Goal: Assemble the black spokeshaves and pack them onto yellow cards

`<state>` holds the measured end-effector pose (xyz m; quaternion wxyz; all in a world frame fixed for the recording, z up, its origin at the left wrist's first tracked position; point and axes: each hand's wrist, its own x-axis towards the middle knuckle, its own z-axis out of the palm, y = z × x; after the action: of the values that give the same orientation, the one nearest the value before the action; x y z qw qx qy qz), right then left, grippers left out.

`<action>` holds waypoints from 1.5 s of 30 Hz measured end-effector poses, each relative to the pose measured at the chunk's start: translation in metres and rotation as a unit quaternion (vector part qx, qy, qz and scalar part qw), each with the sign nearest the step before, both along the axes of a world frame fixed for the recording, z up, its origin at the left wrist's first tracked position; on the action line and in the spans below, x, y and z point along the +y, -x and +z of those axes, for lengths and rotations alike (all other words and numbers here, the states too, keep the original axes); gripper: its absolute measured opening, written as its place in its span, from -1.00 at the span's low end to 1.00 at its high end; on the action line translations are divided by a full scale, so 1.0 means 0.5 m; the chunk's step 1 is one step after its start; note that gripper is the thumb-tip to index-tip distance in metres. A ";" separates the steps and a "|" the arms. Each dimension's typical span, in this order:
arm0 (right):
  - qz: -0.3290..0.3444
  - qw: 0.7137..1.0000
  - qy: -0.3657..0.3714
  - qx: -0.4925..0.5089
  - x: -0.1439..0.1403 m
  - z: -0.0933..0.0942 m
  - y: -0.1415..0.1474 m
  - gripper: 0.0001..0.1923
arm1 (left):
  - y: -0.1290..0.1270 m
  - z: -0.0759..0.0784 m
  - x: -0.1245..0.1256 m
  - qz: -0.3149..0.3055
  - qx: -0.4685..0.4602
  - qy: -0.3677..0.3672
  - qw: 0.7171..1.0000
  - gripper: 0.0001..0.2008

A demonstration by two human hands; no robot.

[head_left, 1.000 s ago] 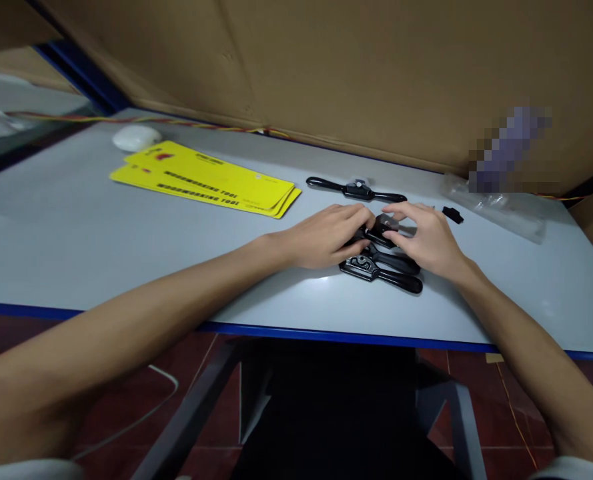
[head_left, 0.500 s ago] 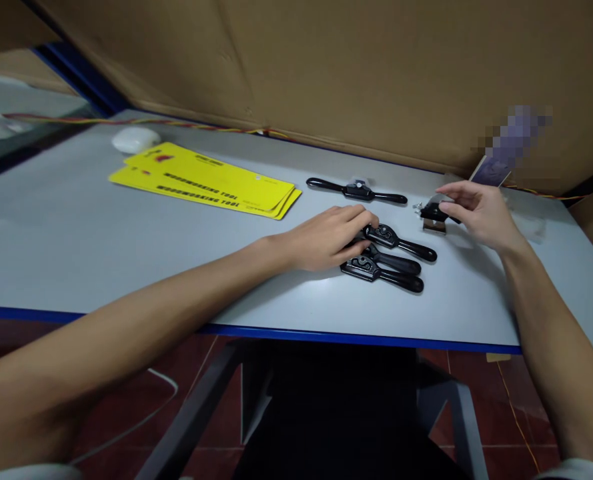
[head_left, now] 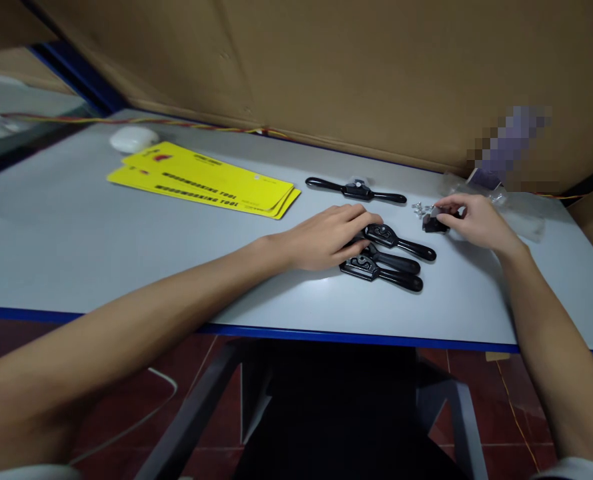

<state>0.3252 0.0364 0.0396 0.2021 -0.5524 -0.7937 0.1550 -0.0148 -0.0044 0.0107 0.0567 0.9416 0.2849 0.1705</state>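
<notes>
Several black spokeshaves lie close together on the grey table. My left hand (head_left: 329, 237) is closed over their left ends, with fingers on the uppermost spokeshave (head_left: 382, 235); their left handles are hidden under it. The nearest spokeshave (head_left: 361, 268) lies with its right handle towards me. My right hand (head_left: 481, 219) pinches a small stack of dark metal plates (head_left: 433, 221), blade-like pieces, low at the tabletop. Beside its fingertips sits a little heap of silvery screws (head_left: 418, 209). One more spokeshave (head_left: 357, 189), with a metal plate fitted, rests farther back, apart from both hands.
Yellow printed cards (head_left: 203, 183) lie overlapped on the left, beside a white computer mouse (head_left: 134, 139). Clear plastic wrapping (head_left: 523, 220) is behind my right hand, near a purplish, pixelated item (head_left: 491, 170) against the cardboard wall (head_left: 351, 80). Twisted wires (head_left: 186, 123) run along the back edge.
My right hand has lowered the dark plates to the tabletop beside the screws, and they are tilted differently. My left hand stays almost still on the spokeshaves.
</notes>
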 end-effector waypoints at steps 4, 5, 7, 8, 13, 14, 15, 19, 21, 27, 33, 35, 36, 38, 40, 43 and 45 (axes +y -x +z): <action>0.026 0.997 -0.056 -0.055 -0.006 0.011 0.000 -0.76 | 0.000 0.002 0.000 -0.004 0.010 -0.003 1.000 -0.56; 0.035 0.996 -0.053 -0.057 -0.007 0.015 -0.001 -0.77 | 0.000 0.001 0.000 -0.004 0.011 -0.004 1.000 -0.56; 0.050 0.997 -0.034 -0.058 -0.009 0.022 -0.005 -0.77 | 0.000 0.000 0.001 -0.006 0.010 -0.007 1.000 -0.56; 0.055 0.997 -0.020 -0.058 -0.009 0.024 -0.006 -0.74 | 0.000 -0.001 0.002 -0.007 0.010 -0.008 1.000 -0.56; 0.066 0.995 0.051 -0.059 -0.012 0.030 -0.002 -0.59 | 0.001 -0.004 0.005 -0.009 0.007 -0.007 1.000 -0.56; 0.067 0.995 0.057 -0.057 -0.013 0.031 0.000 -0.59 | 0.002 -0.004 0.005 -0.010 0.006 -0.007 1.000 -0.56; 0.066 0.995 0.059 -0.054 -0.015 0.032 0.003 -0.60 | 0.002 -0.005 0.005 -0.011 0.005 -0.007 1.000 -0.56; 0.043 0.996 0.070 -0.030 -0.022 0.032 0.010 -0.58 | 0.004 -0.007 0.005 -0.009 -0.005 -0.003 1.000 -0.56; 0.028 0.996 0.084 -0.008 -0.024 0.032 0.012 -0.57 | 0.003 -0.008 0.005 -0.008 -0.008 0.003 1.000 -0.56; -0.081 0.992 -0.026 0.092 -0.017 0.030 0.007 -0.72 | 0.002 -0.001 0.003 -0.010 -0.004 0.010 1.000 -0.55; -0.133 0.990 -0.031 0.026 -0.001 0.022 -0.015 -0.69 | 0.004 -0.003 0.005 -0.013 -0.001 -0.003 1.000 -0.54; -0.141 0.989 -0.030 0.018 0.002 0.022 -0.021 -0.71 | 0.005 -0.004 0.005 -0.013 0.000 -0.005 1.000 -0.54; -0.143 0.989 -0.032 0.017 0.003 0.023 -0.023 -0.71 | 0.005 -0.005 0.005 -0.013 0.000 -0.006 1.000 -0.53; -0.148 0.988 -0.027 0.019 0.005 0.024 -0.028 -0.71 | 0.005 -0.005 0.005 -0.015 0.002 -0.006 1.000 -0.53; -0.152 0.988 -0.001 0.020 0.010 0.021 -0.033 -0.68 | 0.005 -0.004 0.005 -0.016 0.003 -0.006 1.000 -0.53; -0.142 0.990 0.026 -0.004 0.022 0.006 -0.044 -0.69 | 0.005 -0.004 0.005 -0.016 0.001 -0.003 1.000 -0.54; -0.129 0.991 0.021 -0.023 0.030 -0.004 -0.052 -0.73 | 0.005 -0.004 0.006 -0.016 -0.004 -0.001 1.000 -0.55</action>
<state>0.3509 0.0512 0.0375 0.1907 -0.6574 -0.7171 0.1314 -0.0173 -0.0016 0.0085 0.0595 0.9453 0.2698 0.1734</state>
